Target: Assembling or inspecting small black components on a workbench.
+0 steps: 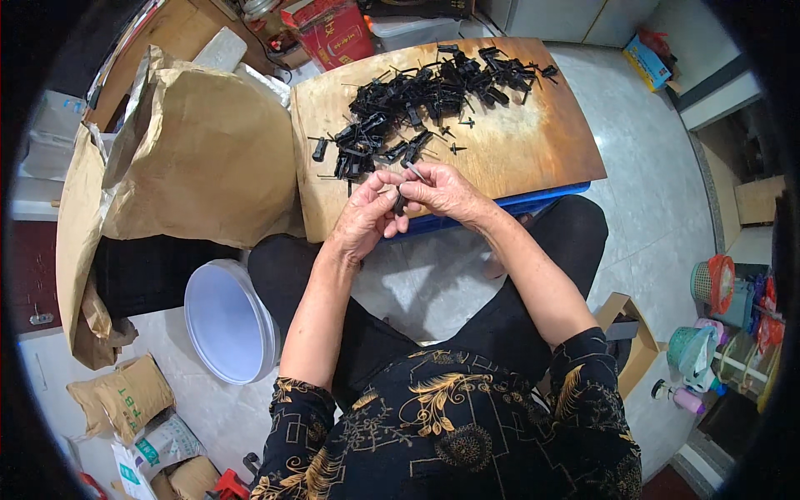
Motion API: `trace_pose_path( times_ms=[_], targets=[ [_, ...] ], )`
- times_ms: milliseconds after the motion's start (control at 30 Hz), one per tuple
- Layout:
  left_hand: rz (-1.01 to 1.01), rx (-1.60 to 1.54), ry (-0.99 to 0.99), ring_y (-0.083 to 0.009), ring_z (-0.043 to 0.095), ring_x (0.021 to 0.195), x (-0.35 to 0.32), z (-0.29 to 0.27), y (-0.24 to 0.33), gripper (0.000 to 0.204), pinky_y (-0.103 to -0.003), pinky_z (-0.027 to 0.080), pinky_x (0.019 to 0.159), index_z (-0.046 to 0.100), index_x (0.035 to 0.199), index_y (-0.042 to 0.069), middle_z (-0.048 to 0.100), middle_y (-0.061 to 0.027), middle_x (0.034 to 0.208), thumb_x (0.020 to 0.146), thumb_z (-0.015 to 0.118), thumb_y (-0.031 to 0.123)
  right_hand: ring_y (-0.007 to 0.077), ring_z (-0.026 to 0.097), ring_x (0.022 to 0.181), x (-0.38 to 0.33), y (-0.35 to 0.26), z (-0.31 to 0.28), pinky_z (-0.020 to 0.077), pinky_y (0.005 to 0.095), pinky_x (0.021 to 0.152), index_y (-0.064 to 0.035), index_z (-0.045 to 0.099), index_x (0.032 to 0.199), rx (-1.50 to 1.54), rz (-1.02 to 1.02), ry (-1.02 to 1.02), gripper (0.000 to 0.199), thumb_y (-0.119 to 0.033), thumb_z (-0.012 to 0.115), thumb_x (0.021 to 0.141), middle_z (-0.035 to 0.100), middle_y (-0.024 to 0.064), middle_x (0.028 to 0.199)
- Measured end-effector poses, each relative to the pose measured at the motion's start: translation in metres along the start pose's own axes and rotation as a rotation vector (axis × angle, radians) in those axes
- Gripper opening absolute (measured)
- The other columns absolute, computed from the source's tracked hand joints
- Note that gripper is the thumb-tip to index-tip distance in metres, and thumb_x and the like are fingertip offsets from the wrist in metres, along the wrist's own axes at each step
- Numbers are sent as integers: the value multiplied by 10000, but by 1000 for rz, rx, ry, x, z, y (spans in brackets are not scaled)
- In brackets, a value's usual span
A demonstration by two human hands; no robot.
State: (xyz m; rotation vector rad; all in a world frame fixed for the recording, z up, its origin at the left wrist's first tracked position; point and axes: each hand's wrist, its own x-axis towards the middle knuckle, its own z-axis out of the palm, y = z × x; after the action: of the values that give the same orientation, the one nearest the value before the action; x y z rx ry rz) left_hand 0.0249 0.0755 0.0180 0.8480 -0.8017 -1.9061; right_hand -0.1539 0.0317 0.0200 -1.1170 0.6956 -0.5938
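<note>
At the near edge of the wooden board (533, 142), both hands meet — left hand (365, 218) and right hand (442, 192) pinch one small black part (401, 202), probably pressing a thin pin in — the black pile (417, 100) lies behind.

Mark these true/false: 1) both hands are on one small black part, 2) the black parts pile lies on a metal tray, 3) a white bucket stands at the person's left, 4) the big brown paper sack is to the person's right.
1) Both hands, left hand and right hand, hold one small black part between them. True.
2) The pile of black parts lies on a metal tray. False: it lies on a wooden board.
3) A white bucket stands at the person's left. True.
4) The big brown paper sack is to the right. False: it is to the left.
</note>
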Motion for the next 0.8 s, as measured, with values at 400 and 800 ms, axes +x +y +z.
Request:
trace_pose_path(
  times_ms=[400,800],
  targets=[
    [113,566,134,-153,614,849,4,9,-10,355,-260,498,697,407,1237,69,597,-78,1006,905,516,129,75,473,610,16,35,-8,406,239,538,20,579,909,-426,-250,237,318,-296,548,892,516,8,662],
    [232,403,326,-111,587,801,18,3,-18,347,-253,521,670,433,1257,49,576,-61,888,912,466,58,34,384,502,10,17,17,323,195,428,6,393,1262,58,29,169,408,-267,388,959,418,-45,595]
  ],
)
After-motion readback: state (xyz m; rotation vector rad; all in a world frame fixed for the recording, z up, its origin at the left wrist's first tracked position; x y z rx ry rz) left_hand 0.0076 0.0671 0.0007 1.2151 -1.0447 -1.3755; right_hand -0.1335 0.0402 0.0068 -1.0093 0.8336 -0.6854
